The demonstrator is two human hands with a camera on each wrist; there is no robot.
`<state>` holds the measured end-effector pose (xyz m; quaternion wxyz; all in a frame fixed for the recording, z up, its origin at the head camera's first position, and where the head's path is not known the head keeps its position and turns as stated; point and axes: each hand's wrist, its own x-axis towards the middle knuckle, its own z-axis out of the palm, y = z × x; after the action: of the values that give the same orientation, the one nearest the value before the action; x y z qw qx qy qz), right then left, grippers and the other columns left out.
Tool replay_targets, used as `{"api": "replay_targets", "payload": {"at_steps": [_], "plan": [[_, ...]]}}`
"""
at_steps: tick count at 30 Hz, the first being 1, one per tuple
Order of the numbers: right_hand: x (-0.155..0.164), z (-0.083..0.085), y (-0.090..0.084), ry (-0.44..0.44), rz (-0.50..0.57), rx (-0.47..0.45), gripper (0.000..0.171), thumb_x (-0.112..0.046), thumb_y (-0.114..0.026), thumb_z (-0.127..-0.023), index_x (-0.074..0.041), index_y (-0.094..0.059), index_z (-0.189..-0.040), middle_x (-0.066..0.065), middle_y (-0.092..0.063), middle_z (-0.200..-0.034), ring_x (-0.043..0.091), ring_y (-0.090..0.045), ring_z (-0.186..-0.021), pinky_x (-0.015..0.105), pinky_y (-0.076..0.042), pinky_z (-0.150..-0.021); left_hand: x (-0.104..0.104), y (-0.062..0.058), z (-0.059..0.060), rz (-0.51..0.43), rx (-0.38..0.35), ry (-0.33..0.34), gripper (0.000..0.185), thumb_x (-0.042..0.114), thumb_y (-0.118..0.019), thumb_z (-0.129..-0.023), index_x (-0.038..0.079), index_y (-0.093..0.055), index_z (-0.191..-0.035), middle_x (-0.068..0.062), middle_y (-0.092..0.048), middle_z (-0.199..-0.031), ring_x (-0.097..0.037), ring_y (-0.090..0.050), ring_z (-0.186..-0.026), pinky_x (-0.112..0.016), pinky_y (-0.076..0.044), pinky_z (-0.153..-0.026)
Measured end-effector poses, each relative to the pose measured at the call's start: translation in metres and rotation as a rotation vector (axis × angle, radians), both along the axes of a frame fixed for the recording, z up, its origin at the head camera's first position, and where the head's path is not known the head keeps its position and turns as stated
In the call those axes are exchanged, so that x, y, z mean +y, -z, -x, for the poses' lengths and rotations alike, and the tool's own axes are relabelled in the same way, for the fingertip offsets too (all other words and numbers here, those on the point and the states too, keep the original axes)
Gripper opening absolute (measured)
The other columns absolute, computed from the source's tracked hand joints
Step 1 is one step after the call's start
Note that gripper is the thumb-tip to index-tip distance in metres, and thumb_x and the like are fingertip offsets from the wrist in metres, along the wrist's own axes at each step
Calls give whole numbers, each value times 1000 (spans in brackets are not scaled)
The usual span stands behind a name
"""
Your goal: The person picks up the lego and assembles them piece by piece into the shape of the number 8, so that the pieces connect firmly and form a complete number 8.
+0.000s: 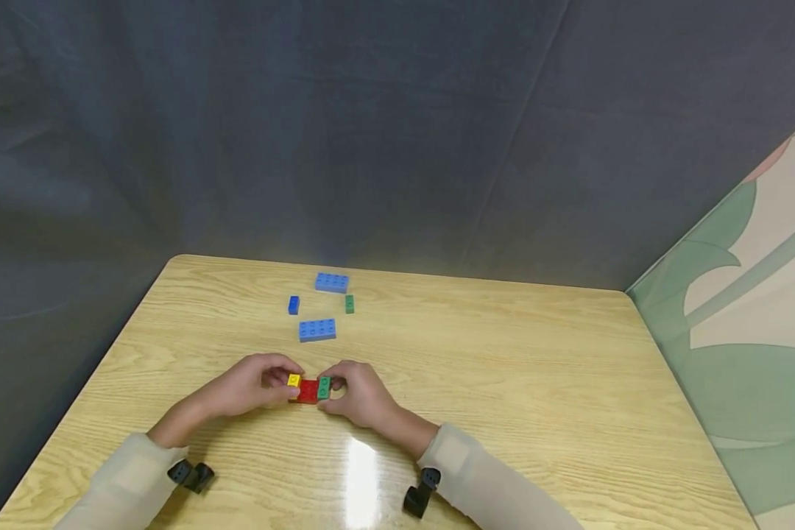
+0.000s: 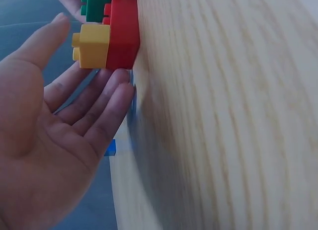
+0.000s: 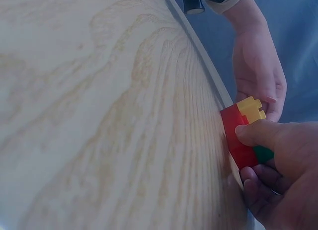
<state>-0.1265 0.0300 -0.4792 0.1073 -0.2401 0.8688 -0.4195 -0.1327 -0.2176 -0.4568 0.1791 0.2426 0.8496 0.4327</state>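
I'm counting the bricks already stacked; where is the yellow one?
In the head view the yellow brick sits on the left end of the red brick, by the left hand.

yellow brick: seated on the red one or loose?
On it. The yellow brick sits flush on one end of the red brick in both wrist views, beside the green brick; how firmly it is pressed, cannot tell.

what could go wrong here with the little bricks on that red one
1. The left hand lies with fingers straight beside the red brick, only touching its end, so a push could slide the stack across the glossy table.
2. The right hand pinches the red brick with the thumb near the green brick; squeezing off-centre might tilt or pop it loose.
3. The yellow brick sits at the red brick's end, where a sideways knock may dislodge it.
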Motion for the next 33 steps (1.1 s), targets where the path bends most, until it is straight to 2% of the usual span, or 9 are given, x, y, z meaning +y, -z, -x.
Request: {"api": "replay_targets", "payload": {"at_steps": [5, 8, 11, 16, 23, 33], "plan": [[0, 0, -1, 0, -2, 18, 30, -12, -90, -79, -5, -77, -106, -1, -70, -94, 3, -60, -81, 15, -51, -72, 0, -2, 3, -21, 82, -64, 30, 21, -71, -98, 4, -68, -123, -3, -69, -110, -15, -63, -96, -30, -55, -84], [0, 0, -1, -1, -6, 18, 30, -12, -90, -79, -5, -77, -106, -1, -70, -94, 3, -59, -80, 15, -51, -72, 1, -3, 7, -39, 136, -110, 32, 18, -70, -98, 2, -66, -126, -9, -69, -116, -22, -64, -102, -35, -56, -88], [0, 0, -2, 0, -10, 16, 31, -13, -90, -79, -5, -77, -106, -2, -69, -93, 3, -58, -80, 15, -51, -72, 4, -5, 14, -49, 185, -149, 37, 16, -71, -97, -1, -64, -129, -15, -66, -124, -30, -63, -110, -43, -56, -91], [0, 0, -2, 4, -11, 12, 31, -13, -90, -79, -5, -77, -107, -2, -68, -93, 3, -58, -80, 15, -50, -72, 10, -3, 30, -37, 211, -199, 44, 14, -72, -97, -3, -59, -135, -19, -59, -133, -37, -58, -120, -53, -53, -96], [0, -1, 0, 3, 5, 9, 31, -12, -90, -79, -5, -77, -107, -2, -68, -93, 3, -58, -80, 15, -50, -72, 18, 2, 47, 47, 217, -213, 52, 15, -72, -97, -4, -54, -142, -23, -52, -143, -42, -52, -129, -57, -50, -101], [1, 1, 3, 6, 3, 17, 33, -13, -91, -77, -5, -78, -106, -6, -63, -86, 2, -54, -76, 15, -49, -70, 29, 3, 55, 124, 260, -174, 51, 12, -71, -98, -8, -53, -141, -27, -51, -144, -45, -47, -134, -59, -41, -109]]}}
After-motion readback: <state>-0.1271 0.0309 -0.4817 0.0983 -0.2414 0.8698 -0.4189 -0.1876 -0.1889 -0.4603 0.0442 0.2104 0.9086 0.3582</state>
